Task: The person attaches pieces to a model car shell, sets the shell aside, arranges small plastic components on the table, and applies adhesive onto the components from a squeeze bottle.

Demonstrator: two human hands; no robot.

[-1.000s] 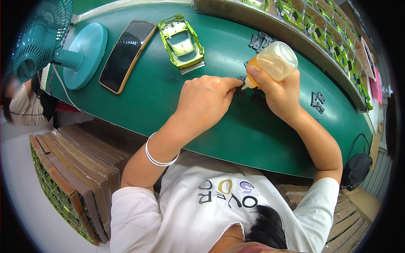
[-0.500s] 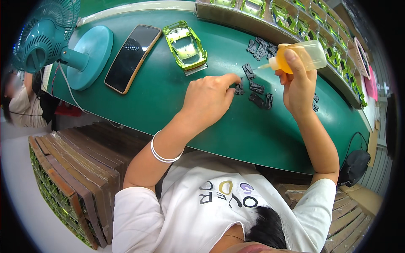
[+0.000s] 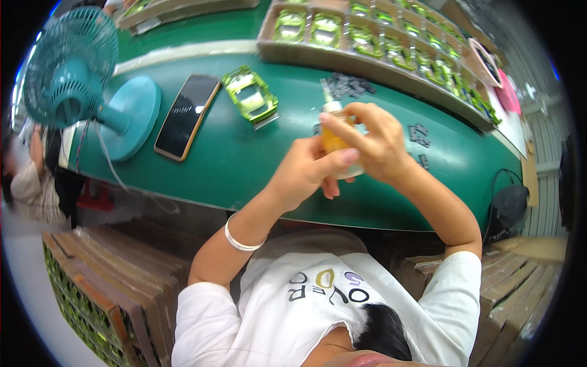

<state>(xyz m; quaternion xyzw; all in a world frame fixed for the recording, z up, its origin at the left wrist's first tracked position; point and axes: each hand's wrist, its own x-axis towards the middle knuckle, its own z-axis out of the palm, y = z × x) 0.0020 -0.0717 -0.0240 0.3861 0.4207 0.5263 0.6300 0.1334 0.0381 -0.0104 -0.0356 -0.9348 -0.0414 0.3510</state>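
Observation:
An upright squeeze bottle (image 3: 334,142) with yellow-orange liquid and a thin pale nozzle is between my two hands, above the table. My left hand (image 3: 304,173) is closed round its lower body, thumb across the front. The fingers of my right hand (image 3: 380,142) grip it near the collar. Behind the nozzle lies a pile of small black plastic parts (image 3: 351,87). More black parts (image 3: 419,134) rest to the right of my right hand, and others are mostly hidden behind my hands. A shiny green toy car body (image 3: 251,96) sits to the left of the bottle.
A phone (image 3: 187,116) in an orange-edged case lies left of the car body, beside a teal fan (image 3: 125,119). A divided cardboard box (image 3: 367,58) of green car bodies runs along the far right. Stacked boxes (image 3: 122,275) stand below the table's left side; another person sits far left.
The bottle has turned from sideways to nozzle-up and moved left. My left hand has left the black part and now grips the bottle too. The view has shifted.

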